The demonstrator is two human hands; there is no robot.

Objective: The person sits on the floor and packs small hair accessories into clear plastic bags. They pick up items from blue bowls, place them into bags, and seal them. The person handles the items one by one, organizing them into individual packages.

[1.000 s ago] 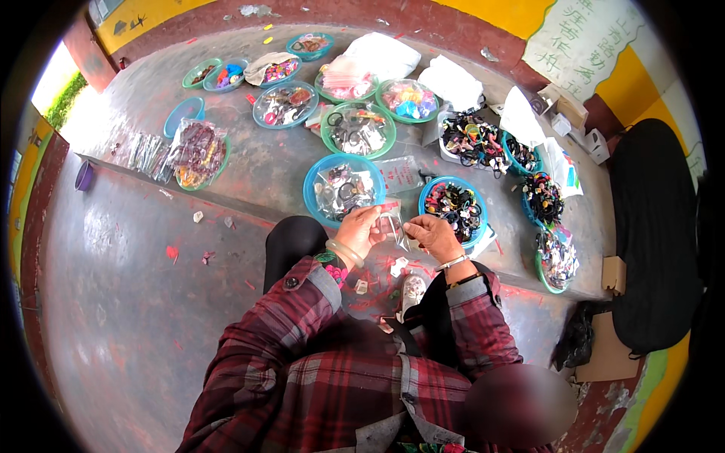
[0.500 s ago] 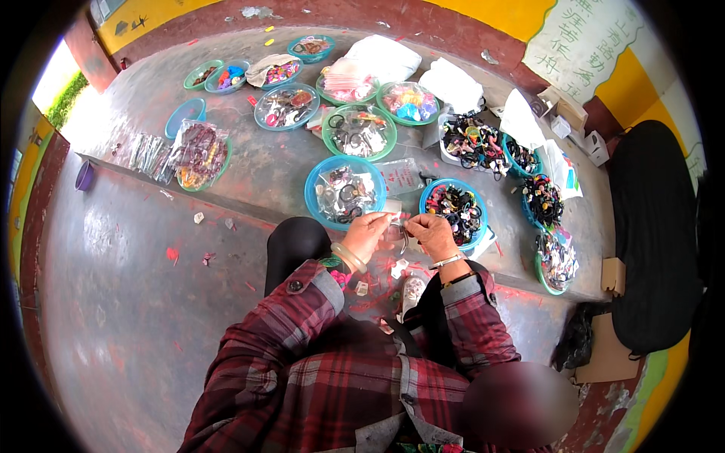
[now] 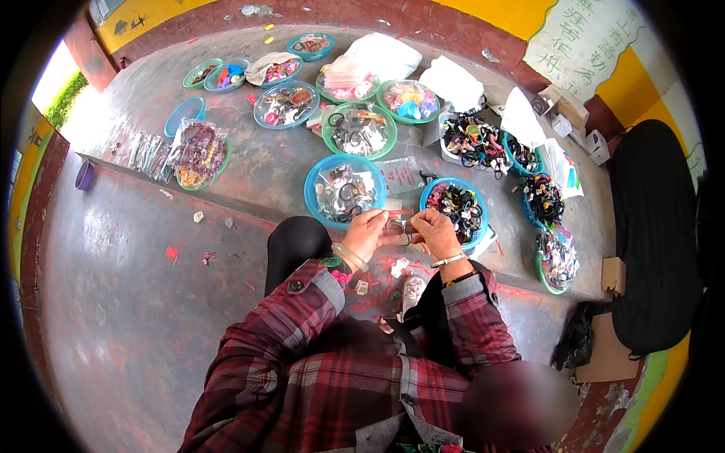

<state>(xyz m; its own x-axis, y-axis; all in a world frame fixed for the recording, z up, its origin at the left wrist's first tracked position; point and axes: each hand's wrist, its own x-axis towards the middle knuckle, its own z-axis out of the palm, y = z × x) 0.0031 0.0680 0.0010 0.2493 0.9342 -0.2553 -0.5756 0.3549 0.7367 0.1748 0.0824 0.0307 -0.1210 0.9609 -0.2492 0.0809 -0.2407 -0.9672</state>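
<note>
My left hand (image 3: pixel 364 235) and my right hand (image 3: pixel 436 234) are close together in front of my knees, fingertips pinched. Between them stretches a small clear plastic bag (image 3: pixel 396 226) with a thin red strip along its upper edge. Both hands grip it, one at each side; what it contains is too small to make out. Just beyond my left hand stands a blue basket (image 3: pixel 310 198) of bagged dark hair ties (image 3: pixel 349 193). Another blue basket (image 3: pixel 484 226), full of black and coloured hair ties (image 3: pixel 455 210), is beside my right hand.
Several baskets of small goods cover the raised grey ledge (image 3: pixel 249 162). A clear bag with red print (image 3: pixel 400 177) lies between the two nearest baskets. White sacks (image 3: pixel 385 57) rest at the back. On the right are a long black padded object (image 3: pixel 655 241) and cardboard (image 3: pixel 606 351).
My hands have drawn slightly apart, and the bag's red strip now shows stretched between them. The pale piece seen at my fingertips before is no longer visible. The baskets have not moved.
</note>
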